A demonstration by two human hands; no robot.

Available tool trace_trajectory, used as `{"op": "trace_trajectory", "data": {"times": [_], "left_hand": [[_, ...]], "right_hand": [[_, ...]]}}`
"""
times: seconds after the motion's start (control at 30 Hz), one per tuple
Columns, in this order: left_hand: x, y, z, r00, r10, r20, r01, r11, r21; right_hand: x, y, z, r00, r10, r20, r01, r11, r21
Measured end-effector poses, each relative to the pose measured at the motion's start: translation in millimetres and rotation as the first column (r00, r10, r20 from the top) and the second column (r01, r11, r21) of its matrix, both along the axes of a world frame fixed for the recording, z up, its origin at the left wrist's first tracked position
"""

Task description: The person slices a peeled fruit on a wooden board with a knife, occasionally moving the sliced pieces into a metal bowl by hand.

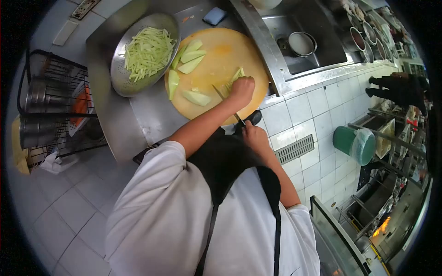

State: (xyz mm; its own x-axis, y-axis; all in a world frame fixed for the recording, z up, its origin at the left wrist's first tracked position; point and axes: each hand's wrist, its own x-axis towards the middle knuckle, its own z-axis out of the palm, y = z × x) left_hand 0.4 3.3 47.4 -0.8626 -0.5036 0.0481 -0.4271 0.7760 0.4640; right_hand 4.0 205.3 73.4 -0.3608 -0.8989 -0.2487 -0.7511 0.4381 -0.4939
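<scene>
On a round wooden board (207,43), my left hand (242,91) is closed over thin pale green strips (238,75), partly covering them. A knife (218,92) lies with its blade beside that hand, its lower part passing behind my wrist. My right hand (254,135) is wrapped round the knife's handle at the board's near edge. Thick pale green vegetable pieces (196,97) rest on the left half of the board. Up against the board's left side, a perforated metal colander (119,76) holds a heap of cut green strips (149,53).
A blue sponge (214,16) lies behind the board. The sink (322,41) with a round container is at the right. A wire rack (60,115) with metal pots stands left. A green bin (353,145), a burner flame (381,227) and a person in dark clothes (400,89) are farther right.
</scene>
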Motion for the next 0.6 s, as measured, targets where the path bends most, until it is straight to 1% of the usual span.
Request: {"op": "trace_trajectory", "data": {"times": [0.03, 0.17, 0.2, 0.27, 0.3, 0.37, 0.43, 0.47, 0.57, 0.6], "left_hand": [[0.6, -0.5, 2.6, 1.0, 0.014, -0.008, -0.014, 1.0, -0.016], [2.4, -8.1, 2.2, 0.995, 0.099, 0.003, -0.099, 0.994, 0.054], [2.8, -11.6, 5.1, 0.99, 0.139, -0.007, -0.138, 0.987, 0.086], [11.2, -26.1, 17.3, 0.976, 0.218, -0.019, -0.213, 0.966, 0.148], [15.7, -33.4, 26.0, 0.955, 0.284, -0.081, -0.26, 0.938, 0.228], [28.7, -45.5, 40.0, 0.888, 0.425, -0.178, -0.33, 0.856, 0.397], [43.7, -58.5, 27.0, 0.811, 0.511, -0.284, -0.355, 0.816, 0.456], [52.2, -63.8, 22.0, 0.831, 0.539, -0.139, -0.355, 0.706, 0.612], [75.1, -43.8, 32.4, 0.853, 0.52, -0.047, -0.438, 0.762, 0.477], [80.3, -35.7, 22.6, 0.858, 0.513, 0.013, -0.461, 0.76, 0.458]], "right_hand": [[-1.4, 2.8, -3.2, 1.0, -0.004, 0.006, 0.004, 1.0, -0.026], [-14.8, 0.4, -4.5, 0.998, 0.052, 0.02, -0.051, 0.996, -0.072], [-16.5, -2.8, -1.1, 0.999, 0.041, 0.003, -0.041, 0.993, -0.113], [-28.0, -9.7, 3.2, 0.999, 0.032, -0.026, -0.034, 0.996, -0.088], [-34.7, -13.9, 2.2, 0.999, 0.027, -0.039, -0.03, 0.997, -0.075], [-48.4, -21.8, -5.0, 0.997, 0.039, -0.067, -0.047, 0.991, -0.123], [-61.7, -32.2, -6.4, 0.993, 0.071, -0.094, -0.087, 0.98, -0.181], [-66.1, -39.3, -7.0, 0.994, 0.058, -0.097, -0.07, 0.99, -0.12], [-71.7, -53.6, -10.5, 0.99, -0.005, -0.144, -0.012, 0.994, -0.112], [-70.7, -56.3, -12.3, 0.99, -0.024, -0.142, 0.006, 0.992, -0.13]]}}
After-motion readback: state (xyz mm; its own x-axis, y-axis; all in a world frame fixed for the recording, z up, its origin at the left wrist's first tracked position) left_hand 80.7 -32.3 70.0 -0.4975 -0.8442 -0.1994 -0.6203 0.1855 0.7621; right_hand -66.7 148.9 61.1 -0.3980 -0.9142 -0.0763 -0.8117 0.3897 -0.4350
